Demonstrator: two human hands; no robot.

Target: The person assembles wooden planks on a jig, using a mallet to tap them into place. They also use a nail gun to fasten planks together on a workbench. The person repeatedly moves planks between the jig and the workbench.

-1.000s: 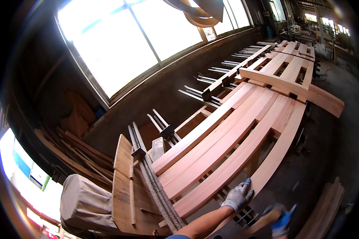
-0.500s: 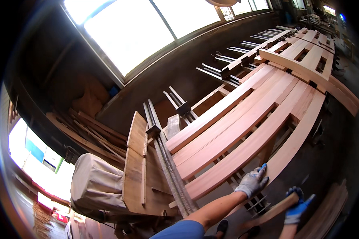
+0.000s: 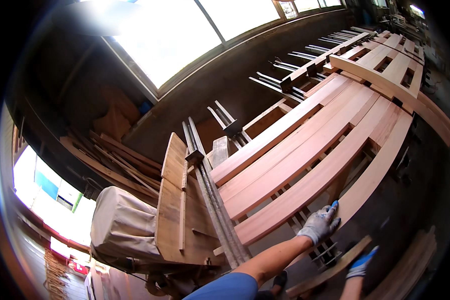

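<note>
A worker's gloved left hand (image 3: 321, 225) is now pressing flat on the long boards (image 3: 305, 150); the right hand (image 3: 361, 262) is gripping a wooden strip (image 3: 330, 267).

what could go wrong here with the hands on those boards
The gloved left hand presses on the edge of a long board lying loose over the clamp rack; it could slide or tip. The right hand holds a narrow wood strip low beside the rack, where it might snag the metal bar clamps.
</note>
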